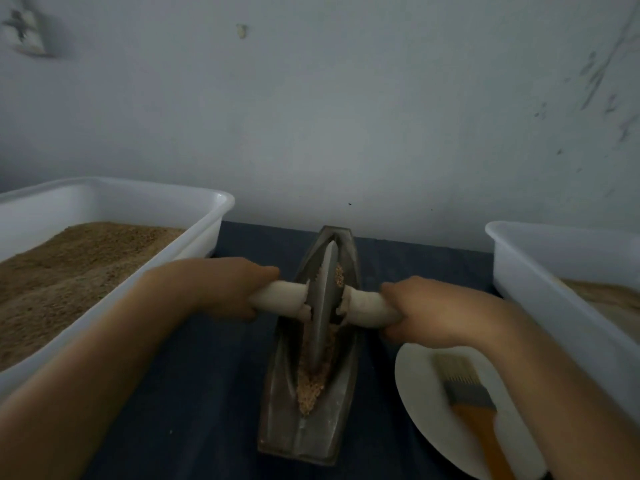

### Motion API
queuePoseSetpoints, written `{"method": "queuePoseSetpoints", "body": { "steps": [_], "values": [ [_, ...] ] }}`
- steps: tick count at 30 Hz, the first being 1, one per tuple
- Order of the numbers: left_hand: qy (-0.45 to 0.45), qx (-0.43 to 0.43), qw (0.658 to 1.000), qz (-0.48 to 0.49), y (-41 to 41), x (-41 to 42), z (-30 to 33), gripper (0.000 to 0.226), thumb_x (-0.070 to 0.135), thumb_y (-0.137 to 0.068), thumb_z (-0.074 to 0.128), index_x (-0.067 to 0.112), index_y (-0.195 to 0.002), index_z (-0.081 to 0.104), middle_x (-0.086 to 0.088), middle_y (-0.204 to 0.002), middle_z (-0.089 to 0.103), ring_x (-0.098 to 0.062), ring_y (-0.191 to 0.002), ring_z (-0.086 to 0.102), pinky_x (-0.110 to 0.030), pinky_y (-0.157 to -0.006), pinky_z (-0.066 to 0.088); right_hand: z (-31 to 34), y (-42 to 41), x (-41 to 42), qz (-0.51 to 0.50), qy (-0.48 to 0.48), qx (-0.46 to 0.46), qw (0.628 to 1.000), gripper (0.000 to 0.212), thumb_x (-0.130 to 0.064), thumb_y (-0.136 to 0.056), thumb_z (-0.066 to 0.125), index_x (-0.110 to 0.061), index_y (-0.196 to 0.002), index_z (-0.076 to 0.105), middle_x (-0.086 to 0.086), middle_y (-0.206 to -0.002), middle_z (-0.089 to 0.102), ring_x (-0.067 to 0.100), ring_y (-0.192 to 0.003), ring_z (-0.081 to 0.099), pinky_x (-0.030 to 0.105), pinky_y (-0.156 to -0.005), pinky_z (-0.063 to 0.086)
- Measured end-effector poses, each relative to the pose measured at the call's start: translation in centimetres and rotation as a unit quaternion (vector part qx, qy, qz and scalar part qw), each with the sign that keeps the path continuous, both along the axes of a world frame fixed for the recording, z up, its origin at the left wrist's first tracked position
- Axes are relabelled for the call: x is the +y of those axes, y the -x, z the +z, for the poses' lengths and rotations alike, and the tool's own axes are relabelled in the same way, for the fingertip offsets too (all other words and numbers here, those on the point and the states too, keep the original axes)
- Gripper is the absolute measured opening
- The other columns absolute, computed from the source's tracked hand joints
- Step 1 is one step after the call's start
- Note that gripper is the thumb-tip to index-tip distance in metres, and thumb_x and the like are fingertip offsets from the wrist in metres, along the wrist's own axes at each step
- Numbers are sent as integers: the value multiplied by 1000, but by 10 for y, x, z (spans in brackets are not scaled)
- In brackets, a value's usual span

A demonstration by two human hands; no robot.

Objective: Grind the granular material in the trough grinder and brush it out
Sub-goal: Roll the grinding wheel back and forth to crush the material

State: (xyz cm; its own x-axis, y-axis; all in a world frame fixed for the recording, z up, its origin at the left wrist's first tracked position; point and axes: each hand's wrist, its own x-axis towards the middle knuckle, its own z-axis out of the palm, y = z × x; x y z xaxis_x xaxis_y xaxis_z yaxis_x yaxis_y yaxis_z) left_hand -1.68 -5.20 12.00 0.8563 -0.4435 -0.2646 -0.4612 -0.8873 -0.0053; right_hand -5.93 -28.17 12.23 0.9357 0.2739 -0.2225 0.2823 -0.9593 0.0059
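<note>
Here the axle handle is gripped at each end, left hand and right hand curled round it, so the wheel is kept upright in the trough grinder. Granular material lies in the groove, coarse. The brush is left on the plate.

Bins, plate, cloth and wall

At the left edge of the frame, 1 white plastic bin holds brown grainy fill; a 2nd white bin sits at the right edge. A white plate lies lower right on the dark blue tablecloth. A scuffed grey wall fills the upper half.
</note>
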Motion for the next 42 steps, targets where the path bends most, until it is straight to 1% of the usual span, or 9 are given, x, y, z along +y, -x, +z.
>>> {"method": "queuePoseSetpoints", "body": {
  "steps": [3, 10, 18, 22, 30, 33, 36, 39, 42],
  "values": [
    [-25, 53, 998, -11, 9, 4, 8, 44, 24, -88, 60, 31, -124, 38, 12, -97, 44, -6, -90, 45, -21, -80, 35, 10, 14, 2, 18, -3, 39, 999, 20, -26, -89, 57, -9, -101, 57, 2, -90, 55, 13, -77, 51, 21, -53, 33],
    [11, 49, 999, 0, 3, 4, 2, 37, 21, -89, 59, 28, -118, 37, 9, -97, 44, -8, -87, 45, -22, -77, 34, 3, 3, 2, 15, -2, -9, 1000, 19, -27, -89, 57, -13, -100, 51, -7, -77, 44, 8, -70, 47, 20, -52, 32],
    [68, -286, 956, 20, -28, -9, -39, 34, 25, -88, 55, 20, -117, 38, 0, -119, 48, -20, -111, 47, -35, -93, 35, -28, -35, -12, 2, -7, -219, 976, 16, -28, -90, 52, -18, -98, 42, 4, -103, 56, 22, -86, 51, 31, -63, 27],
    [104, -336, 936, 21, -30, -10, -48, 30, 23, -87, 56, 20, -112, 40, 0, -115, 48, -21, -106, 47, -34, -89, 33, -38, -40, -10, 1, 31, -308, 951, 23, -28, -91, 48, -14, -109, 45, 4, -109, 55, 24, -98, 51, 30, -67, 21],
    [33, -181, 983, 2, -18, -2, -26, 39, 27, -89, 57, 23, -122, 36, 1, -121, 50, -17, -112, 50, -34, -93, 38, -19, -19, -6, 5, 2, -144, 989, 20, -26, -91, 52, -14, -105, 44, 1, -96, 54, 18, -79, 48, 27, -53, 26],
    [25, -74, 997, -7, -5, 1, -12, 38, 23, -88, 59, 25, -119, 37, 3, -113, 52, -12, -100, 51, -27, -86, 41, -8, -6, -3, -2, -11, -41, 999, 17, -25, -90, 55, -17, -98, 43, -7, -79, 42, 10, -69, 43, 19, -50, 28],
    [13, 9, 1000, -17, 5, 4, -1, 33, 21, -89, 59, 30, -111, 36, 13, -91, 45, -2, -79, 44, -18, -73, 36, 5, 6, 0, 10, -14, 25, 1000, 17, -25, -90, 57, -12, -100, 53, -2, -84, 51, 11, -71, 48, 20, -53, 33],
    [3, 53, 999, -12, 8, 6, 5, 32, 22, -90, 58, 32, -106, 32, 17, -81, 38, 0, -68, 42, -13, -60, 32, 10, 12, 0, 26, -10, 47, 999, 20, -26, -89, 58, -10, -102, 57, 0, -87, 54, 12, -75, 50, 20, -52, 33],
    [15, 43, 999, -7, 5, 5, 0, 32, 21, -90, 58, 30, -106, 32, 13, -88, 42, -4, -77, 44, -19, -71, 35, 5, 7, 1, 21, 2, 18, 1000, 18, -27, -90, 57, -14, -101, 52, -3, -83, 49, 12, -76, 50, 22, -55, 35]
  ]
}}
